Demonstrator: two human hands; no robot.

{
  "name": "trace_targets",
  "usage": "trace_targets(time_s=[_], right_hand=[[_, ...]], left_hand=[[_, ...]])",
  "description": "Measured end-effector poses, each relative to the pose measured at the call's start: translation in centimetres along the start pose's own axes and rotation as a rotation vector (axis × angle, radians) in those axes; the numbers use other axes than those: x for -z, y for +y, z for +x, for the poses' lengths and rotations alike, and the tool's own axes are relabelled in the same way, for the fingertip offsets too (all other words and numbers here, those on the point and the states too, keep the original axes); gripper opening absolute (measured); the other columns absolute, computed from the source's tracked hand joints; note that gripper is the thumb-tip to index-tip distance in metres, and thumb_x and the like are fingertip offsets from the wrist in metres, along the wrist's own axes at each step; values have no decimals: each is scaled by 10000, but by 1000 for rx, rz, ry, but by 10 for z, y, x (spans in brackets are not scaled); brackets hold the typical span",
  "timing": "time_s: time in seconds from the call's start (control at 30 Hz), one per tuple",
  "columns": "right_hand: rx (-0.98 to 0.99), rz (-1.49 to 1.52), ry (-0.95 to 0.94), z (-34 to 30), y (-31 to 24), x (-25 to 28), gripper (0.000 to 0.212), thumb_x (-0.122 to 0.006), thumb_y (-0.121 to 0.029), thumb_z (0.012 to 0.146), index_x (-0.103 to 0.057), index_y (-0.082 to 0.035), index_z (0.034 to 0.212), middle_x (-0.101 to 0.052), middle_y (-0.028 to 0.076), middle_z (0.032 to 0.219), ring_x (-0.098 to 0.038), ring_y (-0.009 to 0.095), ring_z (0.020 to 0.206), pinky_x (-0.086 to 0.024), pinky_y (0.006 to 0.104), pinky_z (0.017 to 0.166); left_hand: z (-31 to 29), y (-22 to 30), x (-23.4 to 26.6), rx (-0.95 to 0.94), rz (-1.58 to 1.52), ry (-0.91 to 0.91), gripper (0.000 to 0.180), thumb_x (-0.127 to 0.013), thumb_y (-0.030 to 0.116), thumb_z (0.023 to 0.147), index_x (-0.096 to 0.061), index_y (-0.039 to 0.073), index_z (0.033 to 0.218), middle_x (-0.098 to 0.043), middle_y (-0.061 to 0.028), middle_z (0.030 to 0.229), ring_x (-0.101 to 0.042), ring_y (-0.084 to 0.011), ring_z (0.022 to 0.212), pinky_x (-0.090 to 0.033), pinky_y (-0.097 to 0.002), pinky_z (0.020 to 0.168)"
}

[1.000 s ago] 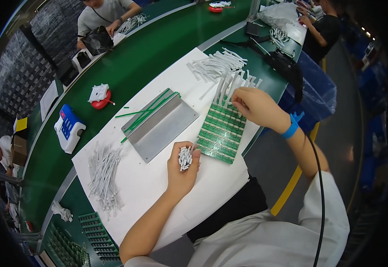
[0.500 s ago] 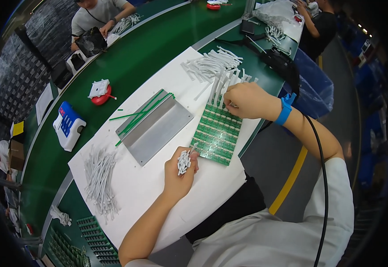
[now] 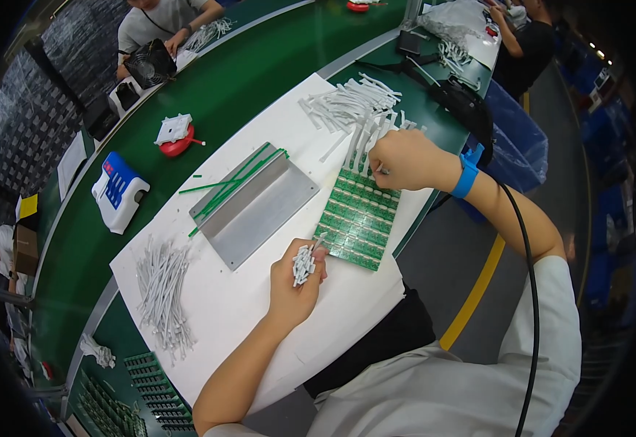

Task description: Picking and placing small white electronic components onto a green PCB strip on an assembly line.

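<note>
A green panel of small circuit boards (image 3: 356, 222) lies on white paper in front of me. Along its far edge, several white flat cables (image 3: 359, 149) stick out away from me. My right hand (image 3: 410, 160), with a blue wrist strap, bends over the panel's far right corner, its fingers pinched together; what sits between them is mostly hidden. My left hand (image 3: 294, 288) is closed around a bundle of white flat cables (image 3: 304, 265), their ends showing at the top of the fist. That hand rests by the panel's near left corner.
A grey metal angle tray (image 3: 260, 215) with green strips (image 3: 234, 182) lies left of the panel. White cable piles (image 3: 163, 291) lie left and beyond (image 3: 351, 102). A green conveyor (image 3: 209, 98) carries a blue-and-white device (image 3: 119, 193) and a red-and-white piece (image 3: 176, 135). Other people sit beyond.
The blue-and-white device and the red-and-white piece have shifted away and to the right along the conveyor. My right hand has turned slightly at the panel's far edge; my left hand stays nearly still.
</note>
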State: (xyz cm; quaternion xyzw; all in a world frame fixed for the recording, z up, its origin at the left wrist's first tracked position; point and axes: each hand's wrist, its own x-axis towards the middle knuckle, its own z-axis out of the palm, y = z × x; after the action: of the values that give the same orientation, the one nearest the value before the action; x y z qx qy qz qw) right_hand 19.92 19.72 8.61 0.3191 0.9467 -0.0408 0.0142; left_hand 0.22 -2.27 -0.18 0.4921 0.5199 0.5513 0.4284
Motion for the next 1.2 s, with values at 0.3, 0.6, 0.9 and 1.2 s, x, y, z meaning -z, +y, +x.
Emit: trace_targets(time_s=[0.3,0.6,0.9,1.2], right_hand=[[-34,32,-9,4,-3,2,152,-717,-193,719,-755,-85,820,-722,136,827,-717,337,796,-570,437,685],[-28,53,-57,6,2,3,171,-725,-213,744,-745,-77,847,-729,129,834,-722,327,806,-572,438,695],[-31,2,2,9,-5,-1,114,-744,-148,697,-757,-63,772,-732,104,774,-719,303,760,-576,410,675],[89,156,-36,18,10,-6,148,-760,-123,675,-763,-14,774,-715,166,742,-708,318,700,-573,377,676]], left_hand=[[1,3,1,10,41,-3,79,-584,78,1015,-606,5,1036,-604,-20,696,-584,-74,625,-469,-236,583],[1,1,0,1,53,5,90,-589,98,1014,-612,14,1036,-603,-16,684,-576,-70,612,-446,-241,557],[2,4,0,10,72,3,82,-596,95,1010,-611,16,1029,-598,-12,666,-568,-68,602,-436,-243,553],[1,4,-1,15,57,17,80,-584,92,1018,-613,19,1031,-597,-13,670,-552,-64,601,-432,-237,556]])
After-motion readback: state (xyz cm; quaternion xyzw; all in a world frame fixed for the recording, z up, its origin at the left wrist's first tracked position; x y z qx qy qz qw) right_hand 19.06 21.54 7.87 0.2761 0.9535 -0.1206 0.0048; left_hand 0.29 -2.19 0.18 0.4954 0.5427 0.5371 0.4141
